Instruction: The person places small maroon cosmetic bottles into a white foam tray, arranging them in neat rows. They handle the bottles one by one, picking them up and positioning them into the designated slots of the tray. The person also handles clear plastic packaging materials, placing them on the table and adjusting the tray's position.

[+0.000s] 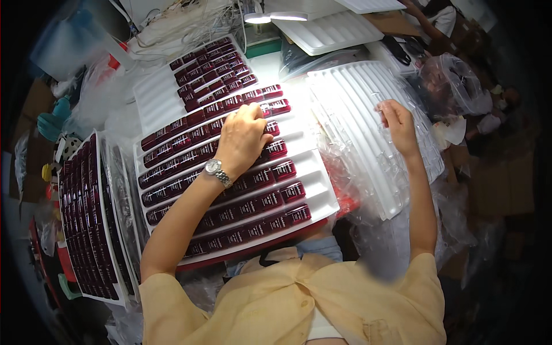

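Observation:
In front of me lies a white ribbed tray with rows of small, glossy, dark red block-shaped pieces bearing pale print. My left hand, with a metal watch on its wrist, rests over the upper rows near their right ends. Its fingers curl down onto the pieces, and the hand itself hides whatever is under them. On the right, my right hand is held above a stack of white and clear ribbed trays. Its thumb and fingers are pinched together; a clear glint shows at the tips, too small to name.
Behind is another white tray, partly filled with dark red pieces. At the left, filled trays stand tilted. A lit lamp and more white trays are at the back. Clear plastic bags lie to the right.

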`<act>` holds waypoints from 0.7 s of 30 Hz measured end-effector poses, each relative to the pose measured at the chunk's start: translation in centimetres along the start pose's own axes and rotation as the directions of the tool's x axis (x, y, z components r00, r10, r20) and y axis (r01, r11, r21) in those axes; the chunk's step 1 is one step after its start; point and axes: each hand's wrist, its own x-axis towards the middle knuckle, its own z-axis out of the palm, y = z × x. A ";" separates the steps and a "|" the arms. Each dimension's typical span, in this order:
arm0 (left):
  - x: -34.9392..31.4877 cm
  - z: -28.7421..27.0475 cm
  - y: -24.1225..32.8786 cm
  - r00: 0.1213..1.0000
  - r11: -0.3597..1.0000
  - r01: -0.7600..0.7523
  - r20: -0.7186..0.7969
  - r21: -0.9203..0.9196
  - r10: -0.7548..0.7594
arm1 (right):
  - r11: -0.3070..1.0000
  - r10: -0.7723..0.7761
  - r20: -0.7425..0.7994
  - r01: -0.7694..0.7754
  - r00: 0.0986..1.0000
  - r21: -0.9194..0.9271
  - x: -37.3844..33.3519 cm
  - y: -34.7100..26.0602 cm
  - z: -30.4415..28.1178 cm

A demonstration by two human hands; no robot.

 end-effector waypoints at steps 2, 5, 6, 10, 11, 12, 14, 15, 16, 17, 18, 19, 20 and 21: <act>-0.3 -0.3 -0.4 0.991 0.989 -0.078 -0.115 -0.127 0.063 | 0.927 -0.024 0.239 -0.068 0.971 0.369 -0.7 -2.8 2.0; -1.1 -1.9 1.1 0.993 0.868 -0.119 -0.060 -0.482 0.102 | 0.902 -0.116 0.527 -0.133 0.842 0.411 -2.1 -6.6 4.9; -1.5 -2.3 1.7 0.980 0.834 -0.198 -0.092 -0.514 0.176 | 0.926 -0.121 0.585 -0.121 0.802 0.357 -2.4 -8.2 5.4; -2.0 -1.8 3.6 0.993 0.805 -0.121 -0.078 -0.581 0.092 | 0.986 -0.112 0.484 0.157 0.868 -0.053 -2.6 -8.6 7.8; -1.8 -1.3 3.0 0.991 0.864 -0.117 -0.111 -0.489 0.071 | 0.930 -0.067 0.415 0.207 0.908 -0.304 -2.4 -8.6 7.5; -1.5 -0.7 2.4 0.988 0.914 -0.107 -0.146 -0.391 0.053 | 0.922 -0.047 0.247 0.136 0.968 -0.361 -1.8 -7.7 6.4; -0.4 -0.1 0.7 0.976 0.987 -0.084 -0.209 -0.133 0.055 | 0.787 -0.139 0.026 0.126 0.990 -0.604 -1.0 -5.1 2.7; 0.1 0.1 0.1 0.982 0.999 -0.049 -0.186 -0.023 0.044 | 0.616 -0.255 0.006 0.167 0.967 -0.769 -1.0 -3.5 0.9; 0.7 0.7 -0.5 0.986 0.996 -0.083 -0.148 -0.021 0.078 | 0.535 -0.129 0.080 0.137 0.988 -0.834 -1.9 -2.5 -0.3; 1.2 1.2 -0.7 0.988 0.993 -0.116 -0.109 -0.019 0.114 | 0.444 0.003 0.136 0.121 0.991 -0.888 -2.6 -1.7 -1.0; 1.5 1.6 -0.5 0.991 0.995 -0.097 -0.089 -0.008 0.096 | 0.486 0.004 0.191 0.165 0.982 -0.858 -2.7 -0.7 -1.2; 1.6 1.8 -0.1 0.984 0.993 -0.112 -0.135 0.039 0.116 | 0.524 0.009 0.239 0.200 0.971 -0.828 -2.7 0.2 -1.4; 1.3 1.5 0.3 0.971 0.991 -0.122 -0.202 0.060 0.132 | 0.561 0.010 0.287 0.232 0.958 -0.795 -2.7 0.8 -1.7; 0.7 1.1 0.8 0.952 0.988 -0.131 -0.267 0.082 0.148 | 0.627 -0.017 0.267 0.218 0.963 -0.748 -2.5 1.2 -2.2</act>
